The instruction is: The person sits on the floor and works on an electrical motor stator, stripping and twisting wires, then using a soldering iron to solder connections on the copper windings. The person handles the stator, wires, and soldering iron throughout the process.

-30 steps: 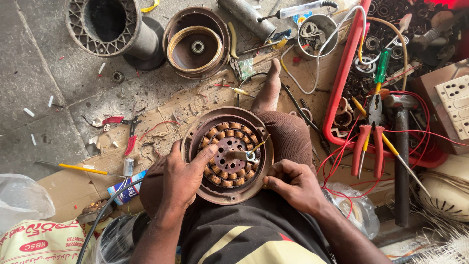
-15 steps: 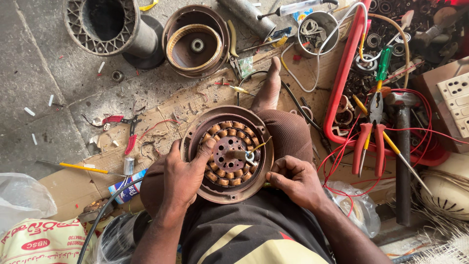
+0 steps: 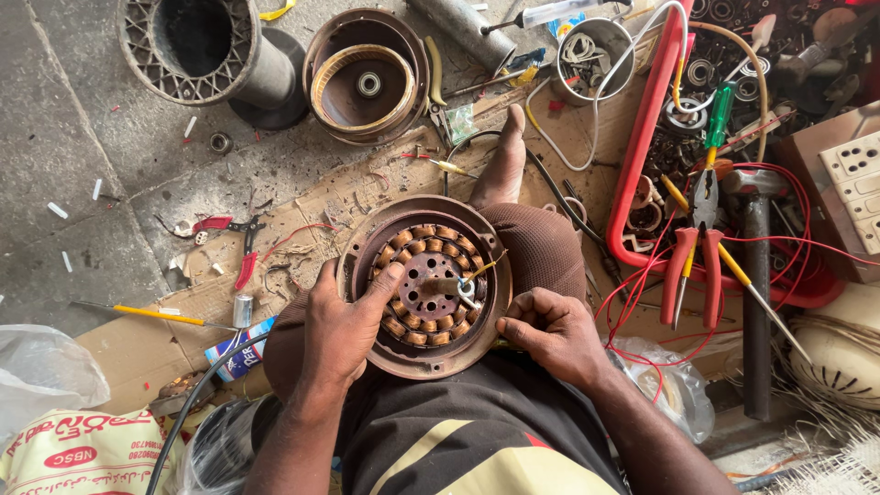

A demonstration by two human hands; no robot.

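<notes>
A round brown motor housing (image 3: 367, 246) with a ring of copper windings (image 3: 423, 332) and a centre shaft (image 3: 449, 286) rests on my lap. My left hand (image 3: 341, 328) lies on its left rim, the thumb pressed on the windings. My right hand (image 3: 548, 332) grips the right rim of the housing, fingers curled, next to a thin yellow wire (image 3: 484, 268) that sticks out of the coils.
Another brown motor cover (image 3: 365, 84) and a grey perforated casing (image 3: 197, 46) lie ahead on the floor. Red-handled pliers (image 3: 695, 240), a hammer (image 3: 755, 275), screwdrivers, red wires and a red crate (image 3: 642, 147) crowd the right. Small red cutters (image 3: 240, 246) and cardboard lie left.
Both hands stay on the housing; my left thumb has shifted slightly across the windings. Nothing else has moved.
</notes>
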